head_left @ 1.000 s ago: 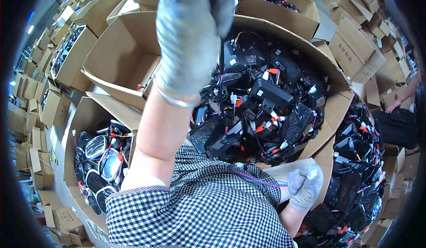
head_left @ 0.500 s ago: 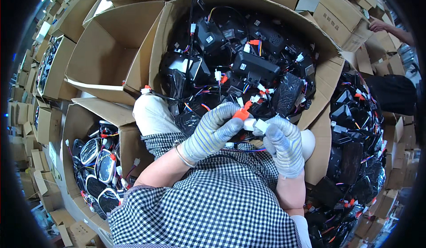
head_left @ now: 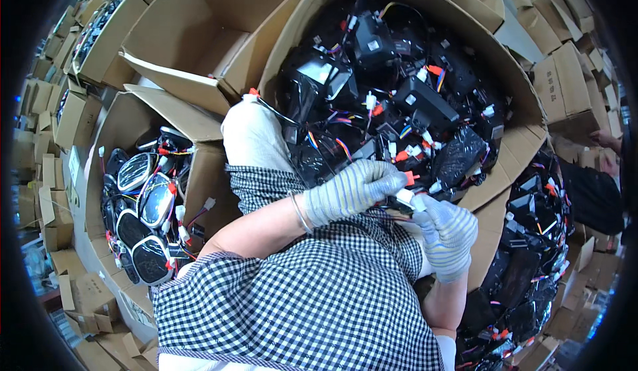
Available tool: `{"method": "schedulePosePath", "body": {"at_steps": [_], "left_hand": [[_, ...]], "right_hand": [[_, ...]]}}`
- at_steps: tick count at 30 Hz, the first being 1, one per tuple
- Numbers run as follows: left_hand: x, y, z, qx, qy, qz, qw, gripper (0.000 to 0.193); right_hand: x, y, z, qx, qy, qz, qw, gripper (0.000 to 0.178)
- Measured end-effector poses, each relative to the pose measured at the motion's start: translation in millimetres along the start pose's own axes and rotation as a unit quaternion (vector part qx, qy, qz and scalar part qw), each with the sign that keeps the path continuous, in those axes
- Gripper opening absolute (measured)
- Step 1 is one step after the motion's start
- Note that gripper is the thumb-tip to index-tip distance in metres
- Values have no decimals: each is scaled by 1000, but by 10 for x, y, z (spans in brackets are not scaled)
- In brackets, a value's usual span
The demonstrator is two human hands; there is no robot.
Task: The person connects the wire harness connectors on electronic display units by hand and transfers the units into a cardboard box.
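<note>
My left hand (head_left: 355, 188), in a striped knit glove, is closed in a pinch with a red connector (head_left: 411, 178) showing at its fingertips. My right hand (head_left: 449, 235), gloved the same way, has its fingers closed round a white plug connector (head_left: 404, 197) that bridges the gap between both hands. Thin wires run below the fingers; where they lead is partly hidden. Directly beyond the hands, a large cardboard box (head_left: 510, 162) is filled with black plastic device units (head_left: 425, 102), tangled cables, and red and white connectors.
An open cardboard box (head_left: 166, 79) stands at the upper left. Below it, another box (head_left: 109, 142) holds oval black units with pale rims (head_left: 156, 198). More black units (head_left: 522, 265) lie heaped at the right. Another person's hand (head_left: 605, 140) shows at the right edge.
The view has shifted, so the boxes sit farther right in the picture. Both hands keep their pinch, fingertips still close together. The left hand has turned and covers more of the red connector.
</note>
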State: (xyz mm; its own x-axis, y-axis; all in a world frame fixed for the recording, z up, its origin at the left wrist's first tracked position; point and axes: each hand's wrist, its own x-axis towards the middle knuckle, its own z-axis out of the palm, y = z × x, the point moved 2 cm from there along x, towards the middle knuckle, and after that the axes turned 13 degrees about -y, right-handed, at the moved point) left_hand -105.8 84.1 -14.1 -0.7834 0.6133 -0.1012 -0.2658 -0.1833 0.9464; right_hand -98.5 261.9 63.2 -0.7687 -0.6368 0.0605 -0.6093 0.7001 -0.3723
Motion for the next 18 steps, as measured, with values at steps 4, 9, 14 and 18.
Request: {"method": "schedulePosePath", "body": {"at_steps": [4,9,14,18], "left_hand": [[-38,-10,11,24,-8,-55,998,32],[-86,-64,50,130,47,-113,984,38],[-126,-170,36,168,50,-88,981,46],[-203,-309,46,215,26,-47,975,43]], "right_hand": [[51,75,-27,0,-153,-56,987,19],[111,17,155,3,-165,-79,983,19],[36,-12,459,151,-116,-25,981,23],[5,10,497,177,-146,-80,970,12]]}}
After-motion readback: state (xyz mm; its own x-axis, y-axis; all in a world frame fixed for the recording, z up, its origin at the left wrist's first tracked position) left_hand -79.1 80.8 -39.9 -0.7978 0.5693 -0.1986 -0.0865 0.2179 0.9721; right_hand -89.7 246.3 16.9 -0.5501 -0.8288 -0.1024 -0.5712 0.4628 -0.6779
